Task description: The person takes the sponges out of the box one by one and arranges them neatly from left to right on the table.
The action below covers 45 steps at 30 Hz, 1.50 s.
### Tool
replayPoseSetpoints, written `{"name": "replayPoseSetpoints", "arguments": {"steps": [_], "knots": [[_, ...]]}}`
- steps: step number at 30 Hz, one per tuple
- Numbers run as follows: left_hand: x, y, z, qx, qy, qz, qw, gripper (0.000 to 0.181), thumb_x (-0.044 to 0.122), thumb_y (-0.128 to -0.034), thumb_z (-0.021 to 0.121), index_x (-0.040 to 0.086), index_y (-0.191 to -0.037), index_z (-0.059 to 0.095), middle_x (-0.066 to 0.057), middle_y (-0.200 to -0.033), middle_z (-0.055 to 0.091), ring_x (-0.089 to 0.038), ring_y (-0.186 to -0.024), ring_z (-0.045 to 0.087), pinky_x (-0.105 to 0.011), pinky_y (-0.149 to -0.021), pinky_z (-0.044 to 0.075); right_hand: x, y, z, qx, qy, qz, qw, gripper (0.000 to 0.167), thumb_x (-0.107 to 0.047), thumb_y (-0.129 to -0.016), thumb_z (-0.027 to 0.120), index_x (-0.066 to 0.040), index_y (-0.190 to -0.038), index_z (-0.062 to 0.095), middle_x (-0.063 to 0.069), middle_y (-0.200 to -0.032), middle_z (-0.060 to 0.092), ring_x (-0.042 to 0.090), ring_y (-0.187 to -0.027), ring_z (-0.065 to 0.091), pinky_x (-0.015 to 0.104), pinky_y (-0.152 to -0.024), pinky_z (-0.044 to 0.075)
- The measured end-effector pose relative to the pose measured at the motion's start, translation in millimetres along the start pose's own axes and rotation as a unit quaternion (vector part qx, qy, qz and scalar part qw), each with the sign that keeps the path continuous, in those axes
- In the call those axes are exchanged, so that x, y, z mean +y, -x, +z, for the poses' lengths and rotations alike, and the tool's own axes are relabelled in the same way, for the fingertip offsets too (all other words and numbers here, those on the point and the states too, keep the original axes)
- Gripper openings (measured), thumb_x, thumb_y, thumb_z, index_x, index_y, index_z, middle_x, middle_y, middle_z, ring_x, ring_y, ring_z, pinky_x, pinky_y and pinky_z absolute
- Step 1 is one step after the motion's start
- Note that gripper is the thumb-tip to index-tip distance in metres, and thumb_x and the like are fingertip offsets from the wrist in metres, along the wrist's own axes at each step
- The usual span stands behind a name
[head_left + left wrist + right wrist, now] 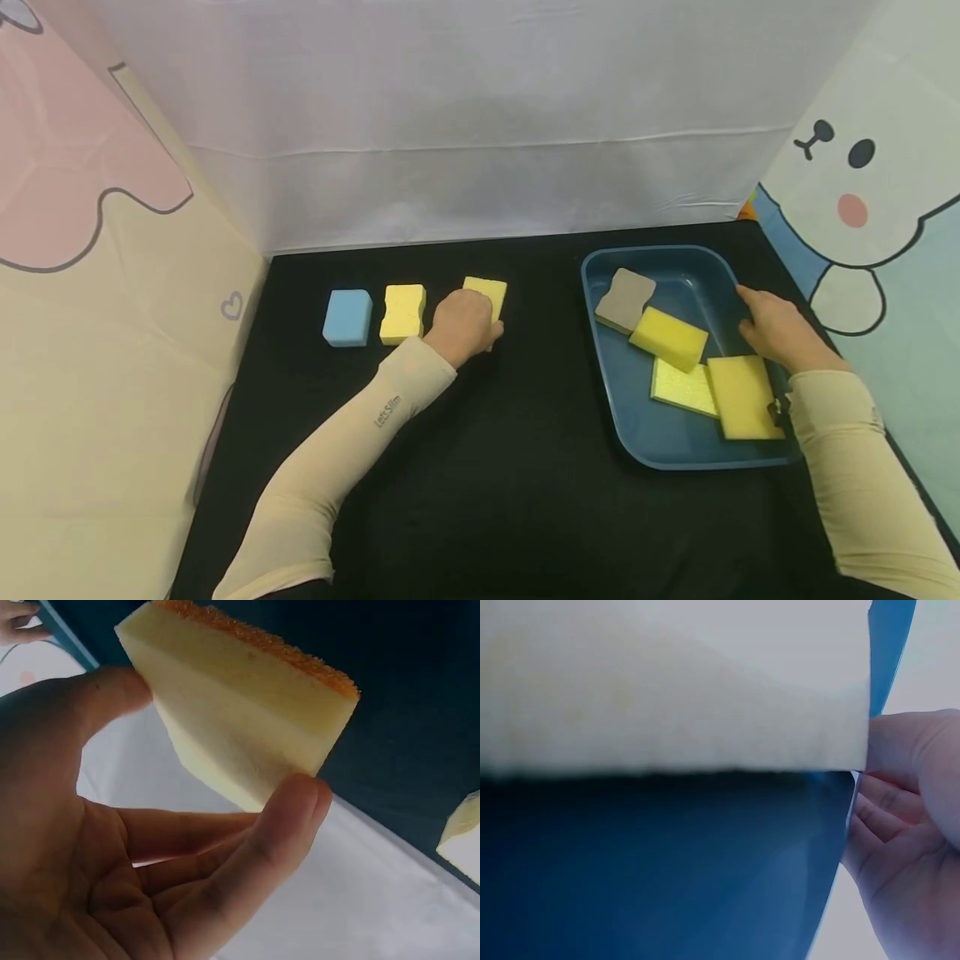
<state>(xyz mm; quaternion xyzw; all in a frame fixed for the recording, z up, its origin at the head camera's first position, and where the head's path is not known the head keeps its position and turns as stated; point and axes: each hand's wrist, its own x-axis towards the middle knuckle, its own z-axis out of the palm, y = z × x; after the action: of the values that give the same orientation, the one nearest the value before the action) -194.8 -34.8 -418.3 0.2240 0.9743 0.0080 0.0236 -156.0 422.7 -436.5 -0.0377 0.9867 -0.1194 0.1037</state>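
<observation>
Between thumb and fingers, my left hand (461,323) pinches a yellow sponge (487,288) at the middle back of the black table. The left wrist view shows an orange scouring layer (277,651) along one side of this sponge, which is tilted. To the left of that hand, a yellow sponge (402,313) with notched sides and a blue sponge (348,317) stand in a row. My right hand (783,329) grips the right wall of a blue tray (622,429), thumb on the inside and fingers outside.
Inside the tray lie a grey-faced sponge (628,298) and yellow sponges (670,337), some overlapping. One large yellow sponge (742,398) is near the right wrist. A white cloth wall (487,192) rises behind the table (480,483), with printed cloth on both sides.
</observation>
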Motion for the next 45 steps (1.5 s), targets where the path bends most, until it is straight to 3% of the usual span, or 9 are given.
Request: {"name": "replayPoseSetpoints", "arguments": {"steps": [13,22,34,39,45], "knots": [[-11.8,-18.7,21.7,-0.030,-0.006,-0.060,0.9977,0.047,0.038,-0.0974,0.063,0.008,-0.062,0.062,-0.002,-0.055,0.052,-0.015,-0.050,0.051,-0.025,-0.041,0.040,-0.4,1.2,0.5,0.004,-0.004,-0.002,1.0000,0.061,0.005,-0.090,0.049,0.022,-0.144,0.026,0.047,-0.135,0.035,0.062,-0.122,0.037,0.069,-0.099,0.033],[-13.8,-27.9,35.0,-0.046,-0.038,-0.069,0.9958,0.055,0.038,-0.0998,0.059,0.013,-0.051,0.053,0.002,-0.047,0.043,-0.010,-0.040,0.038,-0.022,-0.037,0.026,-0.2,-0.1,1.5,0.004,-0.004,-0.003,1.0000,0.061,0.005,-0.091,0.051,0.021,-0.144,0.026,0.047,-0.135,0.035,0.062,-0.123,0.037,0.069,-0.099,0.033],[-16.2,-32.4,42.8,-0.086,-0.034,-0.071,0.9932,0.051,0.042,-0.0995,0.059,0.010,-0.060,0.061,-0.001,-0.053,0.053,-0.012,-0.046,0.050,-0.024,-0.041,0.039,-1.8,-0.1,0.8,-0.011,-0.005,0.015,0.9998,0.061,0.005,-0.093,0.049,0.020,-0.146,0.023,0.047,-0.138,0.032,0.062,-0.125,0.034,0.069,-0.100,0.031],[-16.2,-33.6,42.1,-0.074,-0.042,-0.066,0.9942,0.055,0.049,-0.0982,0.059,0.006,-0.064,0.064,-0.002,-0.055,0.054,-0.015,-0.050,0.052,-0.025,-0.044,0.042,-2.0,0.4,-0.8,-0.010,-0.007,0.014,0.9998,0.061,0.005,-0.093,0.048,0.020,-0.146,0.023,0.047,-0.138,0.031,0.062,-0.124,0.034,0.069,-0.099,0.032],[-16.5,-31.9,37.2,-0.064,-0.064,-0.058,0.9942,0.057,0.051,-0.0979,0.059,0.007,-0.061,0.062,-0.001,-0.051,0.049,-0.013,-0.046,0.049,-0.024,-0.041,0.037,-2.1,1.3,-1.5,-0.006,-0.005,0.003,1.0000,0.061,0.005,-0.093,0.048,0.021,-0.146,0.023,0.047,-0.137,0.032,0.063,-0.123,0.035,0.069,-0.097,0.034]]}}
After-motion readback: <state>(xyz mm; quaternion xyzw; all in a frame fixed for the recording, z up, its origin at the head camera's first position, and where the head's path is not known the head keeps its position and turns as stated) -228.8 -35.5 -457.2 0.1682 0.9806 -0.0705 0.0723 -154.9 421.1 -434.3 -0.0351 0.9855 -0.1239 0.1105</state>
